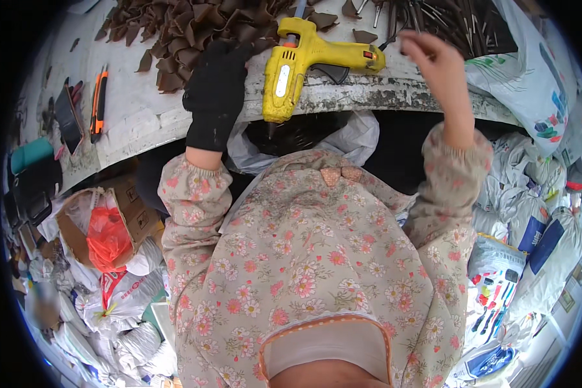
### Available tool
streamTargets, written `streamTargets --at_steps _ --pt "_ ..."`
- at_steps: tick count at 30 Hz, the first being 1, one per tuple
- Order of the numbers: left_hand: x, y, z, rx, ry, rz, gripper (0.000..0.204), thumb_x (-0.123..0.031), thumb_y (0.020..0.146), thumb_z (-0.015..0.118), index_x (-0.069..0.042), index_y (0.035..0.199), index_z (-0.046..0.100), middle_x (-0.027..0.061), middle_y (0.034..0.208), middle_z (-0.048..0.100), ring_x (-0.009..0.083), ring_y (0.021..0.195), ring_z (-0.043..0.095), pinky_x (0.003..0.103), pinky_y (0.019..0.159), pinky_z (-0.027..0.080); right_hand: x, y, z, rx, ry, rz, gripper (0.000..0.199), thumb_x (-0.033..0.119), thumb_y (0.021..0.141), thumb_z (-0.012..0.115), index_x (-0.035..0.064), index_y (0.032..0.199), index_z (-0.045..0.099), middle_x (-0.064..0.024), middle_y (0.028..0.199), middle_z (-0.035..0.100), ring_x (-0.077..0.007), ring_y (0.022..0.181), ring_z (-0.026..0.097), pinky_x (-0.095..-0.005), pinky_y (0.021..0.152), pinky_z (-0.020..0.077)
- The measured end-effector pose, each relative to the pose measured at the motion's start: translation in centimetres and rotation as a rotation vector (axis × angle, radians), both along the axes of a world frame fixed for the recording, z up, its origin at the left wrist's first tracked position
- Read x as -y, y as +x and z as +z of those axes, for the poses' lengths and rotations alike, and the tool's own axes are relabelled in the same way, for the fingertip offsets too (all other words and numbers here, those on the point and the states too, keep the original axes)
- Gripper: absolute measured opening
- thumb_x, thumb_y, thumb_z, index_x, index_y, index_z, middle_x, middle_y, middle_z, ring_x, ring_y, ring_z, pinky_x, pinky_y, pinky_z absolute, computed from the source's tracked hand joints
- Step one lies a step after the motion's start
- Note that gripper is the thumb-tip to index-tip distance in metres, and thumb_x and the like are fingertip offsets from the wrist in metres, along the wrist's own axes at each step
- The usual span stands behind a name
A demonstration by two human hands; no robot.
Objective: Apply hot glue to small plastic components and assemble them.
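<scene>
Glue gun point(304, 61) lies at counter point(142, 116) edge between gloved left hand point(216, 84), resting loosely on brown pieces point(187, 29), and right hand point(433, 58), pinched on something unclear; it could be knocked off.

At the top of the frame, the heap of brown leather pieces point(194, 26) and the bundle of thin metal rods point(446, 19) are both cut off by the upper edge. The fingertips of the left hand point(216, 90), in a black glove, disappear among the brown pieces, so its grip cannot be read. The glue gun's point(304, 61) nozzle is partly hidden. The right hand's point(433, 61) fingertips are blurred; anything pinched there is too small to tell.
</scene>
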State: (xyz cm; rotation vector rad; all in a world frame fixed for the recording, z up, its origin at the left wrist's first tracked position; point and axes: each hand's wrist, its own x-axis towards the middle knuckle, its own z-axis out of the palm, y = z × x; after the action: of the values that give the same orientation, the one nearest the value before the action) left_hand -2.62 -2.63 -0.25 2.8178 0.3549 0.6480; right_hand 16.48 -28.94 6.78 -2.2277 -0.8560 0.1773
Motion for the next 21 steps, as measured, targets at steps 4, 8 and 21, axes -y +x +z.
streamTargets --at_steps 4,8,21 --pt "-0.3 -0.9 2.0 -0.020 -0.268 0.002 0.025 -0.004 0.073 0.064 -0.009 0.097 0.065 0.0088 0.096 0.060 0.0250 0.085 0.061 0.031 0.072 0.048 -1.0 5.6 -1.3 0.395 -0.341 -0.110 0.033 0.035 0.080 0.061 0.0095 0.102 0.065 -0.0099 0.088 0.065 -0.0215 0.082 0.063 -0.0341 0.070 0.0492" --pt "1.3 -2.2 3.7 0.199 -0.251 0.012 0.016 -0.004 0.074 0.066 -0.006 0.090 0.066 0.0072 0.088 0.061 0.0200 0.080 0.062 0.027 0.071 0.047 -3.6 5.3 -1.5 0.456 -0.595 -0.288 0.046 0.019 0.073 0.067 0.0028 0.114 0.052 -0.0150 0.110 0.055 -0.0307 0.096 0.057 -0.0374 0.079 0.0471" --pt "2.9 -6.3 1.9 0.103 -0.441 0.077 0.036 -0.003 0.079 0.062 -0.009 0.114 0.057 0.0090 0.090 0.066 0.0146 0.075 0.062 0.027 0.068 0.048 -2.7 8.4 -2.4 0.394 -0.694 -0.308 0.042 0.040 0.074 0.061 0.0095 0.102 0.058 -0.0146 0.091 0.065 -0.0301 0.088 0.062 -0.0400 0.075 0.0485"
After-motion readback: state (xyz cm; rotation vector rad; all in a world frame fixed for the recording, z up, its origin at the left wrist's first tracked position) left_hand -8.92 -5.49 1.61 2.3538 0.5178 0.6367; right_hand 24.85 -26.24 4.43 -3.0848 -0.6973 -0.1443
